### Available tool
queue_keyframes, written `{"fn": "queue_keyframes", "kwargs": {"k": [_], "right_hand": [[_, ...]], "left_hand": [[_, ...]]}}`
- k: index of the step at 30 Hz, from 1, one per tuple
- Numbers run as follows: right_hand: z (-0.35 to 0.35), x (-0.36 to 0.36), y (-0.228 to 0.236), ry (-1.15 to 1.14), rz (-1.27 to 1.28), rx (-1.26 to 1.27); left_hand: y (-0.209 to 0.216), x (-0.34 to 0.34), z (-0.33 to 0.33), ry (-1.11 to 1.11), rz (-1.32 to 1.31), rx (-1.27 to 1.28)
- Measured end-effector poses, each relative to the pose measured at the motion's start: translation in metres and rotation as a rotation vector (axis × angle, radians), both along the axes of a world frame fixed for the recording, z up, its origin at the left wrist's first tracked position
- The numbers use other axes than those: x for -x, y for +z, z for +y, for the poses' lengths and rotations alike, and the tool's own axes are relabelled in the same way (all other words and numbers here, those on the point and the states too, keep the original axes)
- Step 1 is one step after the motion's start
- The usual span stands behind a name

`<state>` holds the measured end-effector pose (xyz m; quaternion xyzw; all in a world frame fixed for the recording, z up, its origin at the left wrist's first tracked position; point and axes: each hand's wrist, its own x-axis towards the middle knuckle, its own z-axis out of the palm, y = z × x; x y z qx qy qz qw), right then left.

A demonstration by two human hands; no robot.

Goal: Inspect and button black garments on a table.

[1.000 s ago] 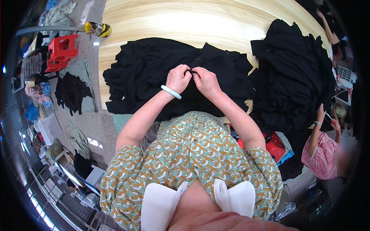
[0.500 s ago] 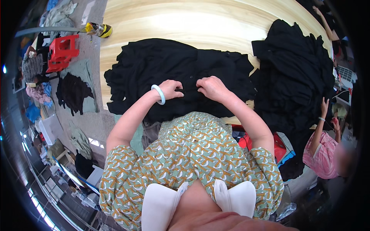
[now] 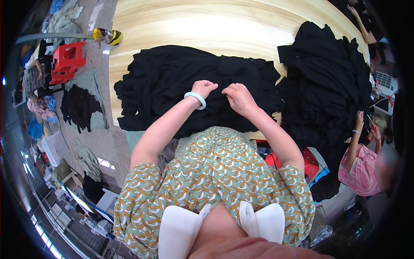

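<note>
A black garment [image 3: 172, 69] lies spread over the wooden table in front of me, its edges ragged in outline. My left hand [image 3: 203, 88], with a pale bangle [image 3: 196, 100] at the wrist, is closed in a pinch at the middle of the cloth, where a small button showed a moment ago. Just to its right, my right hand [image 3: 239, 98] is closed too, fingertips pressed together on the same garment. A small gap separates the two hands. What exactly lies between the fingertips is too small to see clearly.
A heap of black garments [image 3: 323, 82] covers the table's right side. Beyond it, a person in a pink top [image 3: 361, 170] works. Left of the pale wooden table [image 3: 172, 23] stand a red stool [image 3: 67, 62] and a yellow-and-black taped pole end [image 3: 108, 36]. Dark cloth [image 3: 82, 105] lies on the floor.
My left hand has moved right and away from me, closing its fingers near the button. My right hand has shifted only slightly. The garment lies nearly as before.
</note>
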<state>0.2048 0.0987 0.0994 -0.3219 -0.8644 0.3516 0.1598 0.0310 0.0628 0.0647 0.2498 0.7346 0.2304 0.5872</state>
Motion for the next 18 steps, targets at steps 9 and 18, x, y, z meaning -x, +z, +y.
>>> {"fn": "queue_keyframes", "kwargs": {"k": [9, 18], "right_hand": [[0.007, 0.013, -0.006, -0.166, 0.093, 0.175], [0.007, 0.015, -0.004, -0.304, 0.094, 0.297]], "left_hand": [[0.016, -0.006, 0.012, -0.339, 0.433, -0.446], [0.016, -0.008, 0.016, -0.321, 0.240, -0.330]]}}
